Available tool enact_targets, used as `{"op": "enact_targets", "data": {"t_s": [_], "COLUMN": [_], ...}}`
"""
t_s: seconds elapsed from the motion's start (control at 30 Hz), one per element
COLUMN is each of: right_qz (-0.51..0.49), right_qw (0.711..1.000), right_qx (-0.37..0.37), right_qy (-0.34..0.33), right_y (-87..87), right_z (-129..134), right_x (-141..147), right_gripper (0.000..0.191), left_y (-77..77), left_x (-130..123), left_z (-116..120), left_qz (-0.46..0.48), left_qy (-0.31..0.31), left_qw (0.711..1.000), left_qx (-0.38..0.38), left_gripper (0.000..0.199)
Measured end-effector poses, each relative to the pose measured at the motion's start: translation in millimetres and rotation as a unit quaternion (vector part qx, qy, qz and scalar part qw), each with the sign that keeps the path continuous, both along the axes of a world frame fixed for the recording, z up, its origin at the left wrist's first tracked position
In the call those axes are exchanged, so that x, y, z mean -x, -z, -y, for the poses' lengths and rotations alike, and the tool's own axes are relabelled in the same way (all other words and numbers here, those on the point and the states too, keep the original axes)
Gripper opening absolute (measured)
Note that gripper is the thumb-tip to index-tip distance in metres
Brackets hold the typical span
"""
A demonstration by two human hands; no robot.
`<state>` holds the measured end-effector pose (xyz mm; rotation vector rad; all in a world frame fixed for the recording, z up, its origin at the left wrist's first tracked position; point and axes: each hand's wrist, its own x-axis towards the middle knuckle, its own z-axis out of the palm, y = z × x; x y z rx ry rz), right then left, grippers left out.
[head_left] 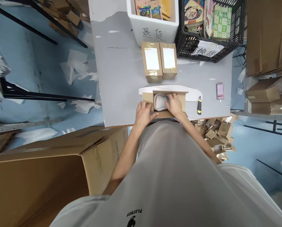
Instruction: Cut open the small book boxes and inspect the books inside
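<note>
A small open cardboard box (pixel 182 100) sits at the near edge of the table, its flaps folded outward. Inside it lies a white wrapped package (pixel 160 102), whose contents I cannot see. My left hand (pixel 143 114) grips the box at its left flap and near side, thumb along the near edge. My right hand (pixel 175 105) reaches into the box from the right, closed against the package's right end; some fingertips are hidden there. A yellow and black box cutter (pixel 199 105) lies to the right of the box.
Two taped cartons (pixel 151 73) with white labels stand beyond the box. Behind are a white foam bin (pixel 152 31) and a black crate (pixel 190 50) of books. A phone (pixel 219 91) lies at right. A large open carton (pixel 103 164) stands below left; cardboard scraps (pixel 211 134) lie below right.
</note>
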<state>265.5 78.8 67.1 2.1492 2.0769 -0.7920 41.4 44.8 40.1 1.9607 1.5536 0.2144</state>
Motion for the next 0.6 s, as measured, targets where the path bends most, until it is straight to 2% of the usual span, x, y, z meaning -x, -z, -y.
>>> {"op": "enact_targets", "data": {"t_s": [0.13, 0.23, 0.4, 0.6], "right_qz": [0.023, 0.052, 0.083, 0.083], "right_qw": [0.992, 0.984, 0.981, 0.981], "right_qx": [0.113, 0.164, 0.173, 0.167], "right_qy": [-0.041, -0.033, 0.013, 0.044], "right_y": [-2.5, 3.7, 18.9, 25.0], "right_z": [-8.6, -18.5, -28.0, -24.7], "right_x": [35.3, 55.5, 70.8, 64.2], "right_gripper": [0.044, 0.045, 0.045, 0.049], "left_y": [1.3, 1.1, 0.7, -0.8], "left_x": [-1.2, -3.0, -5.8, -1.6], "left_z": [-1.7, -2.9, -3.6, -6.3], "left_qz": [0.009, 0.027, 0.042, 0.046], "left_qy": [0.021, 0.051, 0.077, 0.083], "left_qw": [1.0, 0.998, 0.996, 0.995], "left_qx": [0.0, 0.0, 0.004, 0.011], "left_gripper": [0.053, 0.052, 0.052, 0.053]}}
